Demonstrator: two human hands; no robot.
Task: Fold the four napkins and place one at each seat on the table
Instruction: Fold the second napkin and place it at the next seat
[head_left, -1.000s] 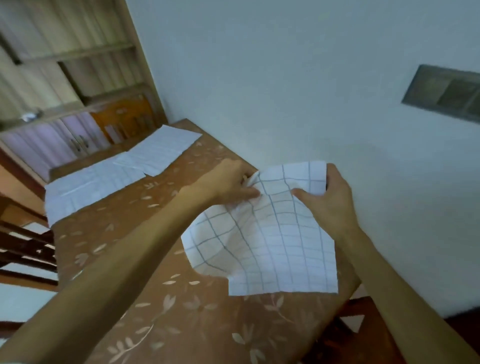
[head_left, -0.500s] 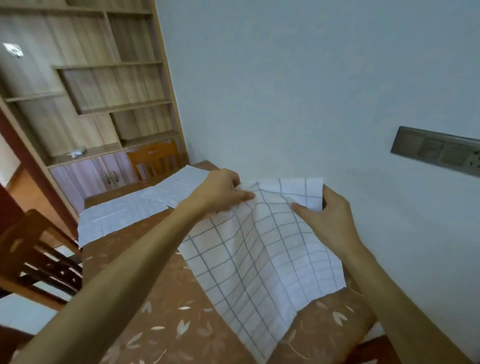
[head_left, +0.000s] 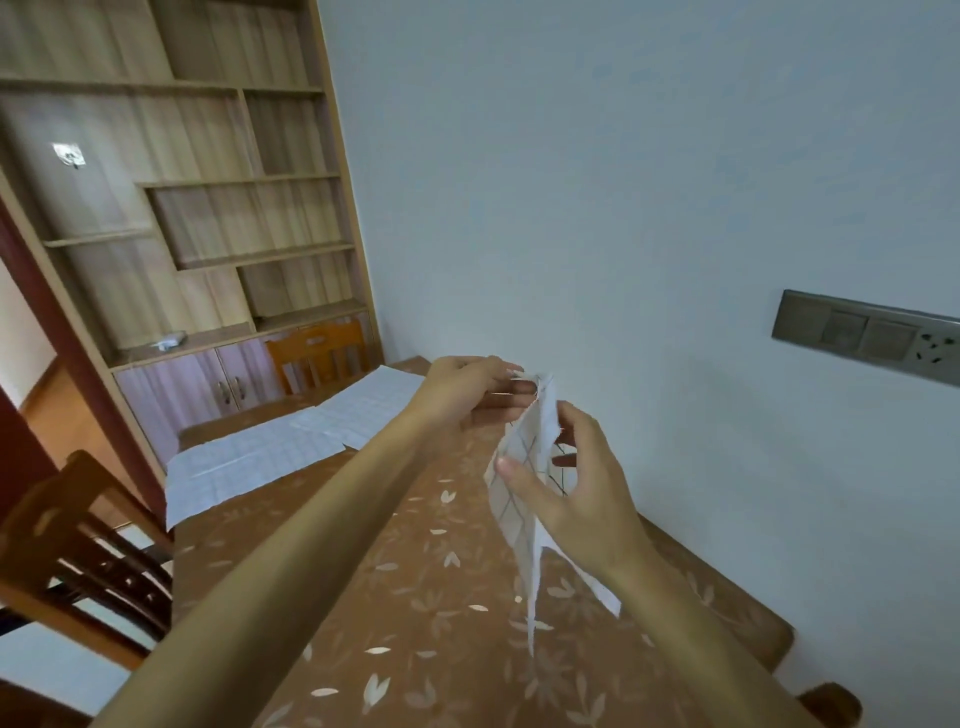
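J: Since half a second back, both hands have swung the napkin (head_left: 519, 525) closed. It was spread wide between them; now the halves hang face to face, edge-on, centre-right of frame, clear of the worktop (head_left: 415, 597).

M: Grips?

J: Up top, left hand (head_left: 467, 395) pinches the upper corners together. Below it, right hand (head_left: 582, 499) curls round the doubled cloth, thumb across the front.

M: So first fold, done mid-air?

J: Reads that way. To do it well: check the corners match under the left pinch first. Then slide the right hand down the free edges to line them up. The lower tail looks splayed, layers apart near the bottom. Lay it on the worktop, press the crease flat, fold again there.

M: The rest?

J: I see two more napkins (head_left: 244, 467), flat and unfolded at the far end, left of centre, corners meeting. Fourth not in view.
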